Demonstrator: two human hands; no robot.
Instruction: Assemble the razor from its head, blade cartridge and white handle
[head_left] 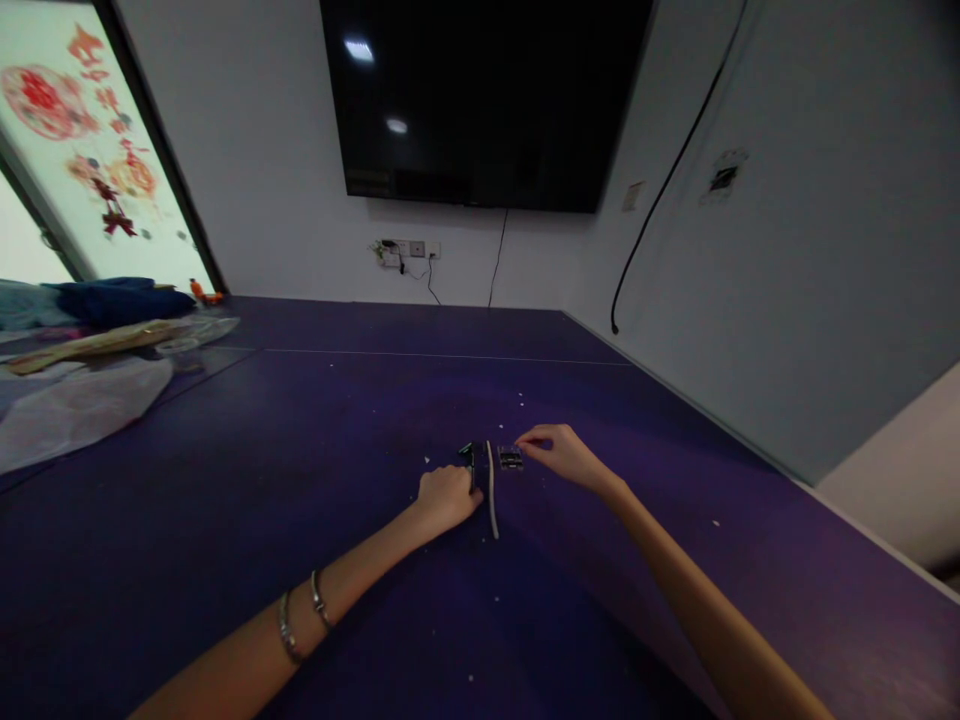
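My left hand is closed around a small dark tool with a greenish sheen. Its head sticks out past my fingers, and its kind is too small to make out. Just right of that hand, a thin whitish stick, slightly bent, lies lengthwise on the purple surface. Beyond the stick is a small dark rectangular piece with pale markings. My right hand comes in from the right with thumb and fingers pinched together at this piece's upper right corner. Whatever is between those fingertips is too small to see.
The purple floor-like surface carries scattered white specks. Clear plastic bags and blue cloth lie at the far left. A large screen hangs on the back wall above sockets. A black cable dangles at right.
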